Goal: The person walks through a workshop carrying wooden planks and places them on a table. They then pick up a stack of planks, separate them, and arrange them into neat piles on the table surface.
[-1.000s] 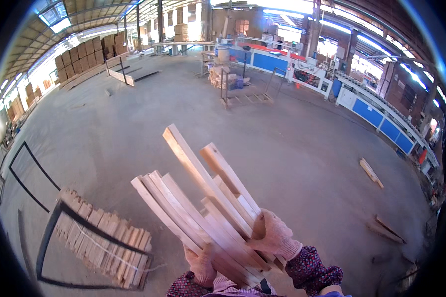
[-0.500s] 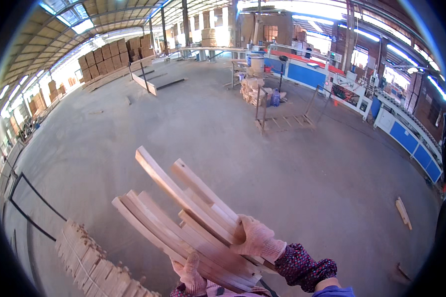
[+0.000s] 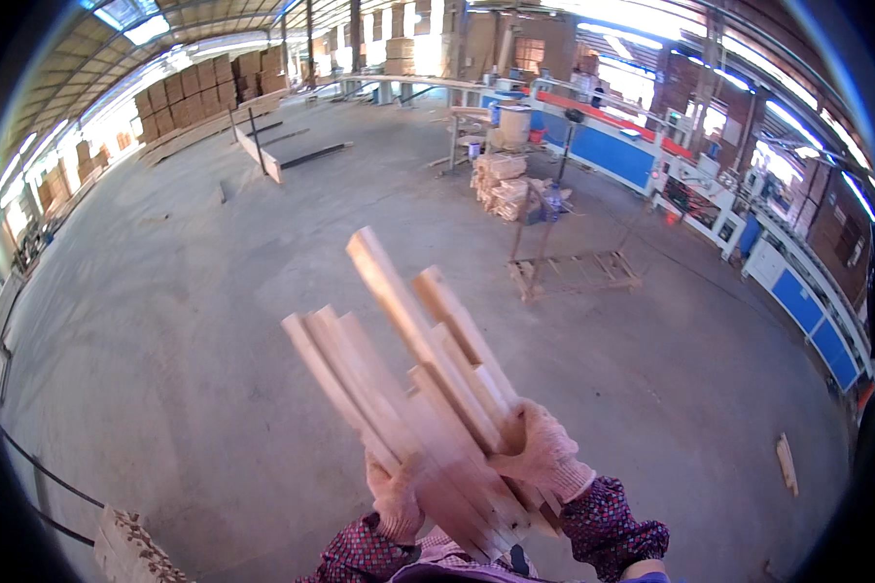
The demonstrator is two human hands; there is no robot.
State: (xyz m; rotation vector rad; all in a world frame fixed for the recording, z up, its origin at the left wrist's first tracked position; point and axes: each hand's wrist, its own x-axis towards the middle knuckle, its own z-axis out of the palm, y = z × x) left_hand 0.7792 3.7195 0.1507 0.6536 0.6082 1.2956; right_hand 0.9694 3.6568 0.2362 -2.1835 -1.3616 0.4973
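Presently, left hand (image 3: 396, 497) and right hand (image 3: 544, 452), both gloved, are closed around a fanned bundle of wooden slats (image 3: 413, 384) held at chest height. Uneven ends suggest loose slats could slide out onto the concrete floor (image 3: 185, 321) beyond.

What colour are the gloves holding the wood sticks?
Pale cream, almost white, knitted gloves gripping the light tan wood sticks; the head view shows them.

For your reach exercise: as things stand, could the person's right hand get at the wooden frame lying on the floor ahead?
Probably not: the right hand is clasped round the bundle of wooden slats, and the wooden frame lies well beyond it across bare floor.
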